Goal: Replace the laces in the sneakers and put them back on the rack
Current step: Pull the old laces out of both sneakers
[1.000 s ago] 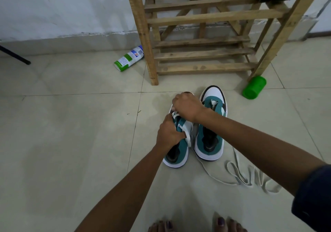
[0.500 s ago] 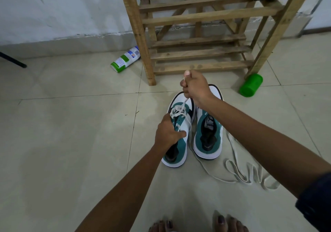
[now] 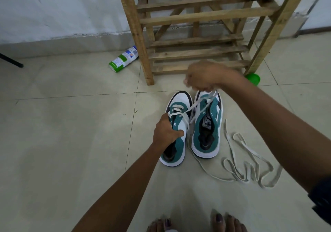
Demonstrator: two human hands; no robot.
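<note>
Lace point(image 3: 192, 107) runs taut from the left sneaker's point(image 3: 176, 128) eyelets up into the right hand point(image 3: 204, 76), whose curled fingers pinch it above the right sneaker point(image 3: 207, 126). Left hand point(image 3: 165, 133) grips the left sneaker's side, thumb across its tongue. Both teal-and-white sneakers stand on the floor before the wooden rack point(image 3: 197, 40); a loose lace point(image 3: 250, 167) lies beside them.

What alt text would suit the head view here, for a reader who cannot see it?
A person's right hand pulls a white lace up out of the left sneaker, which the left hand grips on the tiled floor. Its pair stands beside it, with a loose lace alongside and a wooden rack behind.
</note>
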